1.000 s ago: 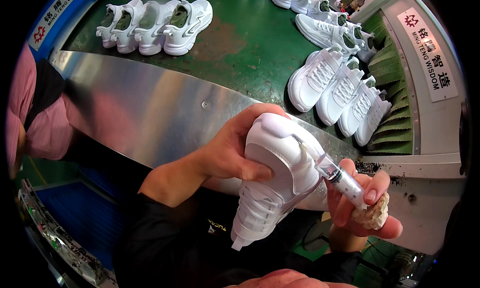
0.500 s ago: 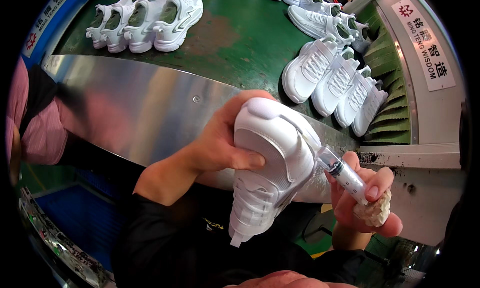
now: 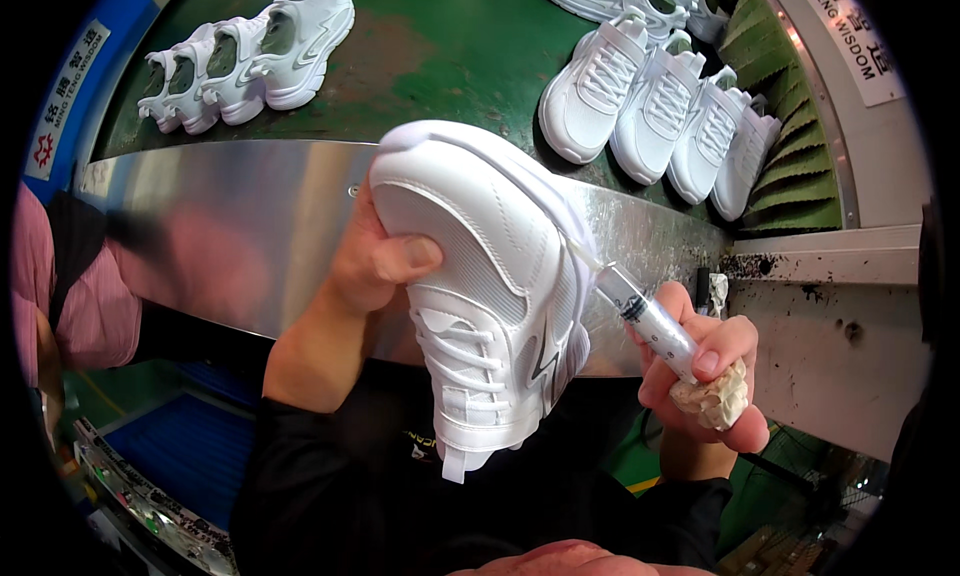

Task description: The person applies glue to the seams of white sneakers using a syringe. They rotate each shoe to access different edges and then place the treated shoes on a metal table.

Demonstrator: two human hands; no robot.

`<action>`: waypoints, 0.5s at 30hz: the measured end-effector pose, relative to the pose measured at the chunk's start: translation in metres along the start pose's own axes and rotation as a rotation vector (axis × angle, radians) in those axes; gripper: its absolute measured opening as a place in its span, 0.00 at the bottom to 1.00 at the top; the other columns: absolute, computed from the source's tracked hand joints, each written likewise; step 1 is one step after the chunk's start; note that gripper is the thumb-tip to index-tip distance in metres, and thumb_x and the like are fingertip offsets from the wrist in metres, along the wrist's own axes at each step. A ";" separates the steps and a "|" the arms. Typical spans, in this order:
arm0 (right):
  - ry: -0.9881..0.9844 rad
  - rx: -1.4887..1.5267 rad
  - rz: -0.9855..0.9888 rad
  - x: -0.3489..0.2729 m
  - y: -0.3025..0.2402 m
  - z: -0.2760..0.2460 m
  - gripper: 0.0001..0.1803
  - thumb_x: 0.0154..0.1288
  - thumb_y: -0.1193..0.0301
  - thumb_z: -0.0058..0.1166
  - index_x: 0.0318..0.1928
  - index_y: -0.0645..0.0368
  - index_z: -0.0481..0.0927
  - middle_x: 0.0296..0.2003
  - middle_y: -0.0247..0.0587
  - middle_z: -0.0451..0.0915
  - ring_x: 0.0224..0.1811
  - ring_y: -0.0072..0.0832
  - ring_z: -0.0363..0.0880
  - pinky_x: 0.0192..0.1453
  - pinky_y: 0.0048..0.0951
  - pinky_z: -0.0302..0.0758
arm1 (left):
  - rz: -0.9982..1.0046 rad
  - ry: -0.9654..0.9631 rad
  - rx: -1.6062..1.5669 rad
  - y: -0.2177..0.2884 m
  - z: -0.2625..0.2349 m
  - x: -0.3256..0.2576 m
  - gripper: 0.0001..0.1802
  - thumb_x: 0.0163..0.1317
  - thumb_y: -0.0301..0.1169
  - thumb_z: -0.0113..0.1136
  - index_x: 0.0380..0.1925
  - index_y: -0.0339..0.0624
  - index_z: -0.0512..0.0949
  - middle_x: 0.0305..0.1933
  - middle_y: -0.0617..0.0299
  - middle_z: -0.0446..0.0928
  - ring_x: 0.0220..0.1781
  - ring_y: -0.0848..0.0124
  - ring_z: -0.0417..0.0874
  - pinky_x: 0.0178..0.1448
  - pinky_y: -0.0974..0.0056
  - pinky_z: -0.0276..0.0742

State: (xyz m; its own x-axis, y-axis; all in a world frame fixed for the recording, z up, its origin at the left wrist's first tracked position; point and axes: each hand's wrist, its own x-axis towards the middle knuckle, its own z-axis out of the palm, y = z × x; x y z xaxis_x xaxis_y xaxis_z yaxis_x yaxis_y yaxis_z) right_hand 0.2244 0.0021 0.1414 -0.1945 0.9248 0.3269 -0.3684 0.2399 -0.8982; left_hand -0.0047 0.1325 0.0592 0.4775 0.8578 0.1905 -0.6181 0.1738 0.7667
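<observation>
A white sneaker (image 3: 480, 266) is held up in front of me, toe pointing away and heel loop toward me. My left hand (image 3: 375, 256) grips its forefoot from the left, thumb on the upper and the other fingers hidden behind the shoe. In my right hand (image 3: 700, 366) is a clear plastic syringe (image 3: 648, 326), its narrow tip at the seam between upper and sole on the shoe's right side. A lumpy off-white wad (image 3: 715, 396) covers the syringe's rear end, between my fingers and palm.
Several white sneakers stand in a row (image 3: 245, 61) at the far left of the green belt (image 3: 430, 66), and more (image 3: 640, 106) at the far right. A metal ledge (image 3: 240, 226) runs along the near side. Green flaps (image 3: 800, 156) hang at the right. A person's pink sleeve (image 3: 90, 316) shows at left.
The sneaker has come closer, shifted left and turned, showing more of its right side. Both hands moved left with it; the syringe tip stays at the sole seam. The view has shifted slightly.
</observation>
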 end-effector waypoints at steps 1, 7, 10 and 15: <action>-0.005 0.059 -0.031 -0.002 0.004 -0.002 0.35 0.51 0.42 0.61 0.47 0.60 0.76 0.32 0.44 0.79 0.38 0.27 0.65 0.42 0.27 0.64 | -0.045 -0.002 -0.026 0.000 -0.001 -0.001 0.39 0.44 0.31 0.65 0.60 0.40 0.63 0.53 0.58 0.73 0.55 0.67 0.74 0.59 0.62 0.70; 0.044 -0.094 0.062 -0.014 0.011 -0.009 0.31 0.53 0.36 0.54 0.43 0.47 0.72 0.23 0.38 0.80 0.36 0.28 0.61 0.44 0.28 0.58 | -0.126 0.062 -0.047 0.000 -0.004 -0.002 0.33 0.47 0.35 0.59 0.56 0.35 0.67 0.48 0.55 0.76 0.50 0.64 0.78 0.54 0.62 0.74; 0.023 0.092 -0.072 -0.017 0.024 -0.014 0.37 0.49 0.43 0.62 0.47 0.62 0.76 0.31 0.42 0.79 0.39 0.27 0.65 0.42 0.25 0.65 | -0.129 0.075 -0.120 -0.003 -0.002 0.001 0.33 0.48 0.36 0.58 0.55 0.34 0.67 0.49 0.52 0.76 0.48 0.63 0.79 0.52 0.61 0.76; 0.062 0.094 -0.038 -0.032 0.032 -0.020 0.37 0.49 0.43 0.62 0.47 0.62 0.77 0.30 0.41 0.79 0.38 0.26 0.65 0.40 0.23 0.65 | -0.152 0.090 -0.217 -0.013 -0.017 0.005 0.31 0.52 0.37 0.56 0.54 0.31 0.67 0.48 0.48 0.76 0.48 0.60 0.80 0.52 0.59 0.77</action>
State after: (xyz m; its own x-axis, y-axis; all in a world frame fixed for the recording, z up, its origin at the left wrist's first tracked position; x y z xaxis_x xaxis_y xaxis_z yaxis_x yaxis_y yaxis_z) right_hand 0.2369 -0.0136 0.0961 -0.1233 0.9327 0.3388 -0.4585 0.2493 -0.8530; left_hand -0.0049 0.1426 0.0397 0.5235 0.8517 0.0210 -0.6675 0.3947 0.6313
